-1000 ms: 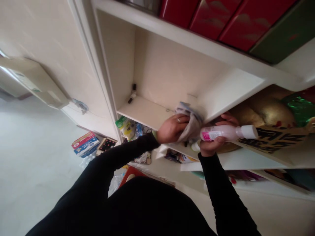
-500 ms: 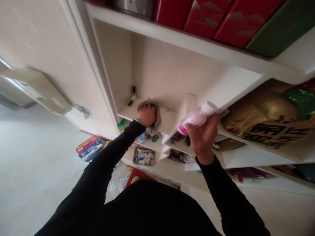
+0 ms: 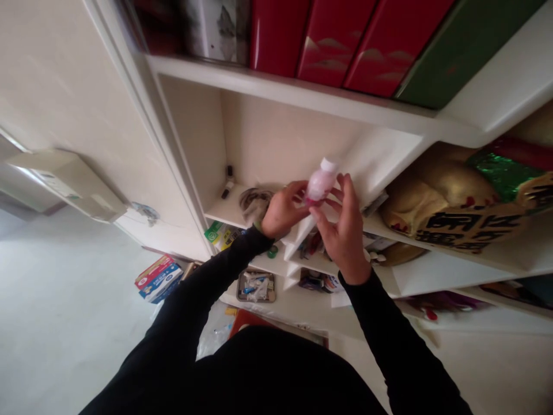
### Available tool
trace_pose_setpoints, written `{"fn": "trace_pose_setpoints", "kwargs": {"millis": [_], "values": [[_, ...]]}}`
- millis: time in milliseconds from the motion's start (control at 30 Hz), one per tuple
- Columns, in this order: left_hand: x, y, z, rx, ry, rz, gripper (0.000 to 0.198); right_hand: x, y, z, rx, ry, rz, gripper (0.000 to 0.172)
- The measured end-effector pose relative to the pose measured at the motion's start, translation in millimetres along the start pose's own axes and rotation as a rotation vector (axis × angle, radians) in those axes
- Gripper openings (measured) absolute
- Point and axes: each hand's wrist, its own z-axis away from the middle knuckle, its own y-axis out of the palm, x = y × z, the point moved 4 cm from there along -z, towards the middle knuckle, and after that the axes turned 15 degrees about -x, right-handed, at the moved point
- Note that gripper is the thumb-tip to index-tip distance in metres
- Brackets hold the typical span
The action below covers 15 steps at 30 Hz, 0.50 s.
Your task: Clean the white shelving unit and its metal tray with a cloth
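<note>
A small pink bottle [image 3: 319,181] with a white cap is held upright in front of an open white shelf compartment [image 3: 224,213]. My right hand [image 3: 343,230] grips the bottle from the right and below. My left hand [image 3: 283,210] closes its fingertips on the bottle's lower part from the left. A grey cloth [image 3: 254,202] lies crumpled on the shelf floor just left of my left hand, touched by neither hand. A small dark tube [image 3: 226,183] lies in the back left corner of the compartment.
Red boxes [image 3: 328,40] and a green box [image 3: 458,52] stand on the shelf above. A gold and green bag [image 3: 466,207] fills the compartment to the right. Lower shelves hold a tray of tubes [image 3: 256,285] and clutter. Coloured boxes [image 3: 158,276] lie on the floor.
My left hand let go of the cloth, left it on the shelf, and came right to the bottle. My right hand raised the bottle upright toward the compartment.
</note>
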Motion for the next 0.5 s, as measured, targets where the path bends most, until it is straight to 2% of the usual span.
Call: {"fn": "trace_pose_setpoints", "kwargs": {"millis": [67,233,333,500], "values": [[6,13.6,-24,-0.003,-0.039,-0.043,0.050,6,-10,12,-0.029,-0.035,-0.035,0.075],[13,57.7,-73,0.087,-0.055,-0.192,0.047,4,-40,47,-0.162,-0.056,-0.052,0.053],[15,73.8,-85,0.119,-0.047,-0.328,0.042,-8,-52,59,-0.206,-0.016,-0.024,0.045],[24,80.4,-91,0.081,-0.109,-0.407,0.046,-23,-63,65,-0.241,-0.001,0.041,0.038]]}}
